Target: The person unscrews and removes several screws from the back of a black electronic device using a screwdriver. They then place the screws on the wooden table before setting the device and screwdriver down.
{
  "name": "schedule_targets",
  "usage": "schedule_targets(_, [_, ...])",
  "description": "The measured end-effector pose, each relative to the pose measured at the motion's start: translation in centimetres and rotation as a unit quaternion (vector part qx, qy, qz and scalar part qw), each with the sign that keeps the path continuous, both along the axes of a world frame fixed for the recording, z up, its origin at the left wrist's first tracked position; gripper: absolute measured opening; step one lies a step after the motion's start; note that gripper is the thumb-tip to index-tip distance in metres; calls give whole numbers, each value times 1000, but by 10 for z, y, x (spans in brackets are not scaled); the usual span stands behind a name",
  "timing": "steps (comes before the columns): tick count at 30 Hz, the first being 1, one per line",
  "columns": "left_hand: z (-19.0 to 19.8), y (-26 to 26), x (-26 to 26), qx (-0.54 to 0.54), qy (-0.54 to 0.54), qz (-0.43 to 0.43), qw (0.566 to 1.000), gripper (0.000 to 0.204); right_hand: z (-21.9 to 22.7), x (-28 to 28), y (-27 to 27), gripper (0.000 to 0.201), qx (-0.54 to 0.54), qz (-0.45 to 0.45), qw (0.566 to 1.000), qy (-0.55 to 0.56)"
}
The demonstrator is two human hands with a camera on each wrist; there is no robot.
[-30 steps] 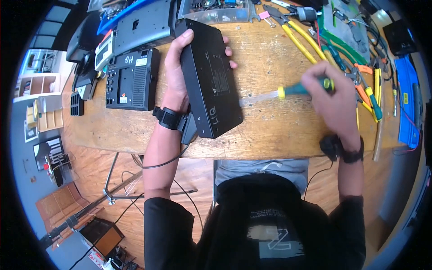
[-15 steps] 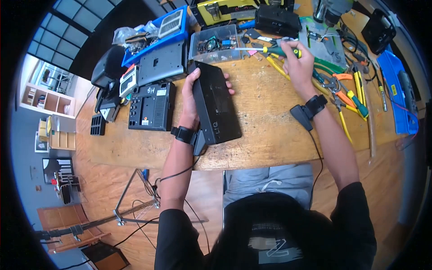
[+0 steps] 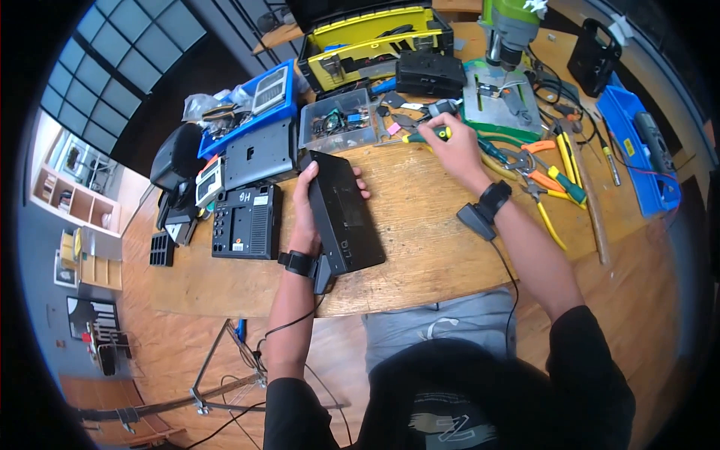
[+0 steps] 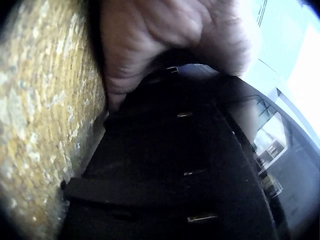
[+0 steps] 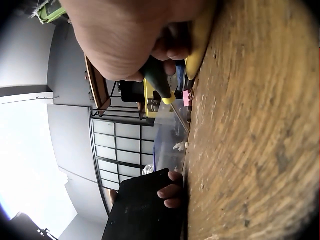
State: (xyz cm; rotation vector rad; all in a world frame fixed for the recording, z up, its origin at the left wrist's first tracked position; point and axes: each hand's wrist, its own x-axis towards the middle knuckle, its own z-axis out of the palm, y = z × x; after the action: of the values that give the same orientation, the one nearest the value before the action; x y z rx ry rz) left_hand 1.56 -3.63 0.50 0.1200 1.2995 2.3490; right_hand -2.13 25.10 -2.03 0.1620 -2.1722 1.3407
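My left hand (image 3: 302,214) grips a black box-shaped device (image 3: 346,221), thumb on its near left side and fingertips showing past its right edge. The device stands tilted over the wooden table, its labelled face toward the head camera. In the left wrist view, the palm (image 4: 165,30) lies against the dark case (image 4: 150,155). My right hand (image 3: 459,154) holds a screwdriver by its green and yellow handle (image 5: 159,80), low over the table beside the pliers. Its thin metal shaft (image 5: 179,117) slants down toward the tabletop in the right wrist view.
Several pliers and cutters (image 3: 540,161) lie at the right. A clear parts bin (image 3: 337,124), a yellow and black toolbox (image 3: 375,49) and a green drill stand (image 3: 501,101) stand at the back. Another black device (image 3: 246,223) lies left, beside a blue tray (image 3: 289,109).
My right hand has carried the screwdriver from beside the device toward the tools at the back, lowering it near the tabletop. The left hand keeps its grip on the device. The head view has tilted up.
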Motion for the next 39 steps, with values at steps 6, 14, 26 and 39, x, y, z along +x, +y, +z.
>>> schedule_targets(6, [2,4,0,-9,6,19,1000,81,1,13,-5,20,98,29,992,75])
schedule_targets(14, [-3,0,-3,-28,16,14,999,80,-4,25,-5,25,222,64,965,128])
schedule_targets(26, [-2,1,-1,-24,10,10,1000,77,-2,31,-6,30,314,107,940,79])
schedule_targets(39, [3,7,8,38,31,59,997,63,2,44,-16,26,140,85,987,-5])
